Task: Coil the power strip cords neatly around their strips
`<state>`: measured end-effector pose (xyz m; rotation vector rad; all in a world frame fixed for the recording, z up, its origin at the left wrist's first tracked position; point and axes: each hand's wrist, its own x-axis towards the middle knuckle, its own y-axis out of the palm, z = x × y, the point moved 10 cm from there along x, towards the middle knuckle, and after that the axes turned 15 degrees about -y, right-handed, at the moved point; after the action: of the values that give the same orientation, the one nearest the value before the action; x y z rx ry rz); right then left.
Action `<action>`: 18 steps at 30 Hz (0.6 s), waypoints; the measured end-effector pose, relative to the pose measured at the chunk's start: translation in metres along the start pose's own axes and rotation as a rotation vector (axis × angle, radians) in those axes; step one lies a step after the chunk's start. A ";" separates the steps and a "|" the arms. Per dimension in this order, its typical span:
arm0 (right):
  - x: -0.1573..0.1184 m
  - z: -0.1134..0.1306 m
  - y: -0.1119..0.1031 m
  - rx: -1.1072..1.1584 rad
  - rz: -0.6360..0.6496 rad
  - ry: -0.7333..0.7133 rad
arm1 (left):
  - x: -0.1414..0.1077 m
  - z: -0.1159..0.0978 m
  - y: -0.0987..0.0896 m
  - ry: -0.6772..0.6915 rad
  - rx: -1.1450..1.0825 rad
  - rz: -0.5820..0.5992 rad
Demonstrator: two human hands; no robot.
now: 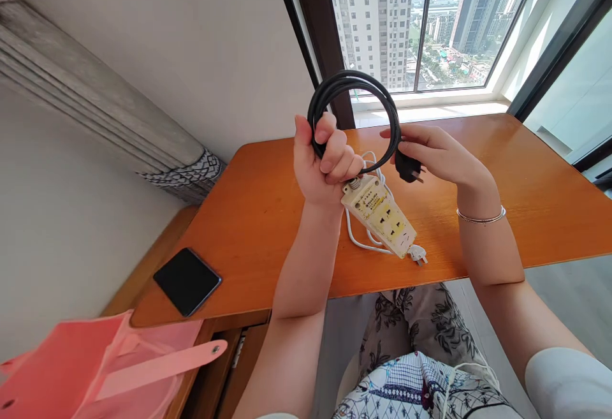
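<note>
Black cable (393,110), coiled mid-frame, is gripped by the left hand (329,157), the right hand (437,151) pinching it beside its plug (407,166) (presumably keeping the loops tidy).

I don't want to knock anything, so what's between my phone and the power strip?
Your left forearm crosses that stretch above the wooden tabletop, and a loop of white cord lies beside the power strip, as the head view shows.

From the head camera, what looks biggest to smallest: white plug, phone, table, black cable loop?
1. Table
2. Black cable loop, counting its whole ring
3. Phone
4. White plug
</note>
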<state>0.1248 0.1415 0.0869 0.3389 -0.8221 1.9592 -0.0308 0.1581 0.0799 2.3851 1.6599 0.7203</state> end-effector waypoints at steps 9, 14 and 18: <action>0.015 -0.018 0.004 0.001 -0.286 -0.080 | 0.000 0.006 0.023 -0.121 -0.056 0.049; 0.011 -0.024 -0.001 0.118 -0.401 -0.025 | 0.003 0.014 0.019 -0.213 0.027 0.047; 0.012 -0.032 0.003 0.246 -0.381 0.006 | 0.006 0.018 0.017 -0.233 0.035 0.103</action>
<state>0.1189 0.1700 0.0687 0.5898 -0.4697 1.6989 -0.0061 0.1600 0.0722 2.4839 1.4778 0.4109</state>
